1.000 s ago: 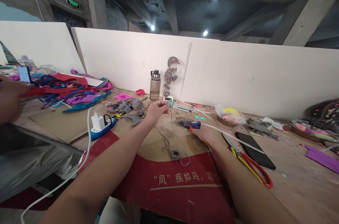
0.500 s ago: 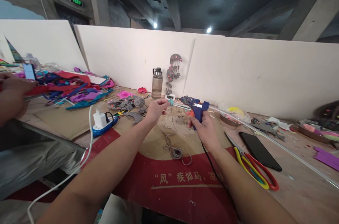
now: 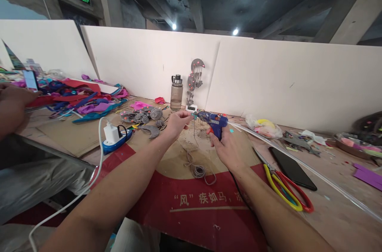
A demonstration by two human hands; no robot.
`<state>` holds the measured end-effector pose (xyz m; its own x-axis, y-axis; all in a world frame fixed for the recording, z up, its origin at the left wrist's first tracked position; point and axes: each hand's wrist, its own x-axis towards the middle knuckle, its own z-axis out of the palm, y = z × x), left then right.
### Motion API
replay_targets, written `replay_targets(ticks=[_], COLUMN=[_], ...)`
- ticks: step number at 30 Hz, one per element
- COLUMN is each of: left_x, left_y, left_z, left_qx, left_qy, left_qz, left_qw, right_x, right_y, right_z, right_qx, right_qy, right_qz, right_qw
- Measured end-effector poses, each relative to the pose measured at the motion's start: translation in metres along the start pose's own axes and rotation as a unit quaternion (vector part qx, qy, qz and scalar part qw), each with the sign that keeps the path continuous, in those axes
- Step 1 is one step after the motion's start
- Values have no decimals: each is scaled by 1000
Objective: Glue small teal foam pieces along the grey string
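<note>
My left hand [image 3: 178, 123] pinches a small teal piece [image 3: 194, 116] between thumb and fingertips. A thin grey cord [image 3: 198, 170] hangs down from the piece and lies loosely coiled on the brown and red sheet. My right hand [image 3: 225, 144] is wrapped round a blue glue gun [image 3: 218, 123], whose orange trigger shows beside my fingers. The gun's nozzle points left and is at or very near the teal piece; the exact contact is too small to tell.
Scissors [image 3: 286, 190] and a black phone [image 3: 292, 167] lie right. A bottle [image 3: 176, 93] and grey hanging ornament [image 3: 195, 79] stand behind. At left are a blue power strip [image 3: 117, 140], felt scraps [image 3: 89, 99] and another person's hand [image 3: 13, 103]. A clear rod [image 3: 298, 158] crosses the right.
The glue gun in my right hand has moved left, bringing its nozzle to the teal piece. My left hand has stayed nearly in place.
</note>
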<state>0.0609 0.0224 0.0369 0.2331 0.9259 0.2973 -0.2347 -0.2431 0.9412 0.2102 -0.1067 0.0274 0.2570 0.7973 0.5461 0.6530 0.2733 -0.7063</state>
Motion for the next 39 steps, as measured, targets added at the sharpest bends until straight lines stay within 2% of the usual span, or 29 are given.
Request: replay_targets(ticks=[3,11,39], left_x=[-1,0,0], left_y=[2,-1,-3], left_z=[1,0,-1], left_qx=[0,8,10], left_qy=[1,-7,-11], left_qz=[-1,12,16], left_qw=[1000,1000,1000], right_x=[-1,0,-2], right_y=[0,4,5], right_z=[-2,1,2], right_qx=[-34,-62,-69], right_qy=[-30,-9,1], right_qz=[-23,-29,-44], right_qw=[999,998,997])
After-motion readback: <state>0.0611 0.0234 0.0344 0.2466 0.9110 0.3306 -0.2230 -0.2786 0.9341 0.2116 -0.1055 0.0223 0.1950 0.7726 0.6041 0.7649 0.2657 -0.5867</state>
